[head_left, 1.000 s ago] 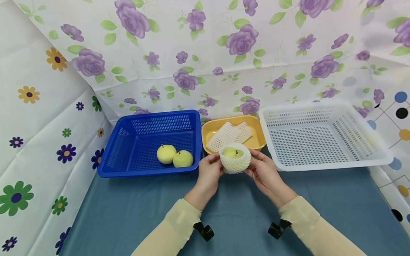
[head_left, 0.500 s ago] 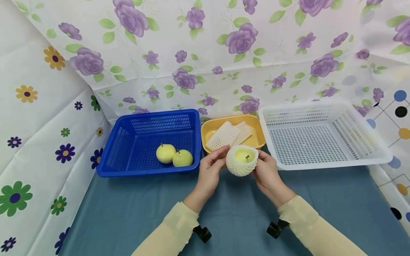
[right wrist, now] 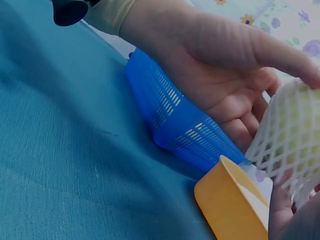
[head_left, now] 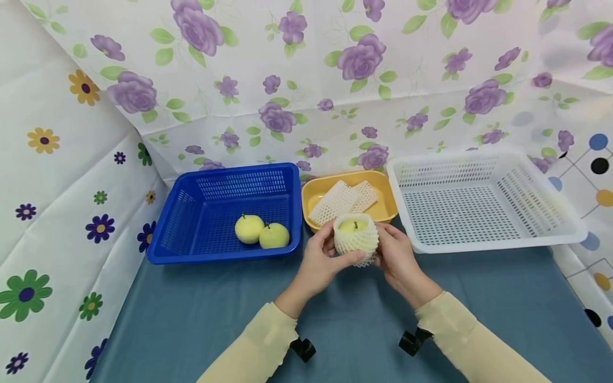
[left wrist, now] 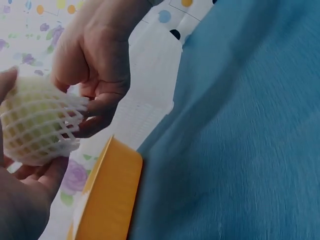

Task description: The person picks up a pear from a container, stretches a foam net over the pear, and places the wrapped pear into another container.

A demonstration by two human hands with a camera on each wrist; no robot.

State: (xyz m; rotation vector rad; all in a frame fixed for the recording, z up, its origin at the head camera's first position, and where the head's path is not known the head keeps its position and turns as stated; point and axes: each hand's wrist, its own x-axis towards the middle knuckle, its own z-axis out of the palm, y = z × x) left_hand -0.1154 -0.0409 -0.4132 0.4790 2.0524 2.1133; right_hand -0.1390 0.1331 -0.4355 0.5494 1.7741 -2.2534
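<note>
Fruit [head_left: 353, 226], stem up in its foam net [head_left: 358, 240], sits between the two hands on the near side of the tub [head_left: 386, 205], its stem axis roughly upright. Left hand [head_left: 320, 263] grips the net with the thumb across its front; right hand [head_left: 398, 255], gripping the opposite side, is the nearer to the white basket [head_left: 498, 246], off to the right.

Far side: creased white backdrop [head_left: 316, 69], purple roses, green leaves. Left: white sheet [head_left: 57, 207] with yellow, green and purple flowers. Right: dotted sheet [head_left: 586, 213], blue/black/orange. Blue-green tablecloth [head_left: 359, 330] runs to near edge.
</note>
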